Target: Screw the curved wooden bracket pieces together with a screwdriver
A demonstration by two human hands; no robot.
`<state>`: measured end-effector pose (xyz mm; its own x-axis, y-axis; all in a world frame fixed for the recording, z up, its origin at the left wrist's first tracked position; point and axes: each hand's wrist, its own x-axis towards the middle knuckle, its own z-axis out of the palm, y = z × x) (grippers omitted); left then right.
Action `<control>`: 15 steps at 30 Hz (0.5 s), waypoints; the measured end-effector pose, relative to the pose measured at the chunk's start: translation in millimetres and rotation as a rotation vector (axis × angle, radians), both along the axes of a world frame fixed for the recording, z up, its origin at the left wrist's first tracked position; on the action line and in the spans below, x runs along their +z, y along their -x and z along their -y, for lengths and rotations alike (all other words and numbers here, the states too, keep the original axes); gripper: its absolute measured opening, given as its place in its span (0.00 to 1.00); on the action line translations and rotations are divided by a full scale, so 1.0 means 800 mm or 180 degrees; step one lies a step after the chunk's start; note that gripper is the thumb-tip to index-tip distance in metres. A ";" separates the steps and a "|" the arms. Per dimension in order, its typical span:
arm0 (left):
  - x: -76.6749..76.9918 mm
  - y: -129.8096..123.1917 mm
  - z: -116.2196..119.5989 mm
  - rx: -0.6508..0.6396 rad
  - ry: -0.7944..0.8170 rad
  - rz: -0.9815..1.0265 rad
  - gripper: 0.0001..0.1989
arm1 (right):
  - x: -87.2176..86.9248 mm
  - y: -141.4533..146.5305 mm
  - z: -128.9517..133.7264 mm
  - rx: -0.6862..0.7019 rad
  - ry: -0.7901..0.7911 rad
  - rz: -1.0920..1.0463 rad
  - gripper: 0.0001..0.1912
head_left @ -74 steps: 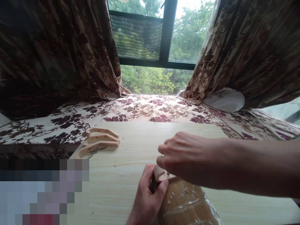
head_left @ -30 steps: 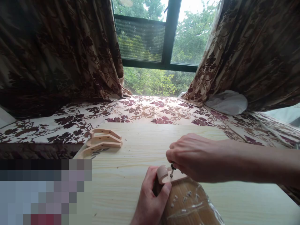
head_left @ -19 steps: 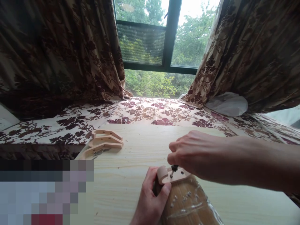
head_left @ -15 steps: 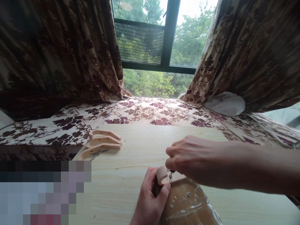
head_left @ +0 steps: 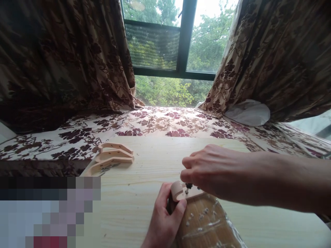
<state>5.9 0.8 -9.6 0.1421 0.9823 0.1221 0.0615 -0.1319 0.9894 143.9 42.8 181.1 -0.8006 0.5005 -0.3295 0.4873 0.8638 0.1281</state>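
A pale curved wooden piece lies on the near end of a brown block partly wrapped in clear plastic. My left hand grips the piece and the block's left edge between thumb and fingers. Above the piece, my right hand is closed round a small dark tool, mostly hidden by the fingers. Its metal tip points down at a screw in the wood. Several small screws lie on the block.
Several similar curved wooden pieces lie at the board's left edge, with screws beside them. The pale wooden board rests by a flower-patterned cloth. A white plastic bag sits back right, near the curtain.
My right hand has shifted slightly up and left, and more of the tool shows below it. My left hand still holds the wooden piece and block.
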 end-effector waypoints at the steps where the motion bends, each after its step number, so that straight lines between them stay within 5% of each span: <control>1: -0.001 0.000 0.000 0.0009 0.0005 0.0001 0.12 | -0.001 0.002 0.000 0.0108 -0.0003 -0.0011 0.06; 5: -0.002 -0.001 -0.001 0.0024 0.0029 -0.0036 0.11 | -0.011 0.002 -0.006 0.0167 -0.0003 -0.0044 0.06; 12: 0.003 0.000 0.000 -0.0026 0.0031 -0.0041 0.11 | -0.014 0.006 -0.010 -0.0609 -0.0158 0.0127 0.10; 15: 0.004 0.000 0.001 -0.0028 0.0027 -0.0037 0.10 | -0.011 0.007 -0.004 -0.0390 -0.0223 0.0111 0.06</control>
<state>6.0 -0.3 -6.3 0.1521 0.9820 0.1121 0.0717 -0.1241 0.9897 138.0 46.3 172.6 -0.7208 0.6165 -0.3168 0.5827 0.7865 0.2047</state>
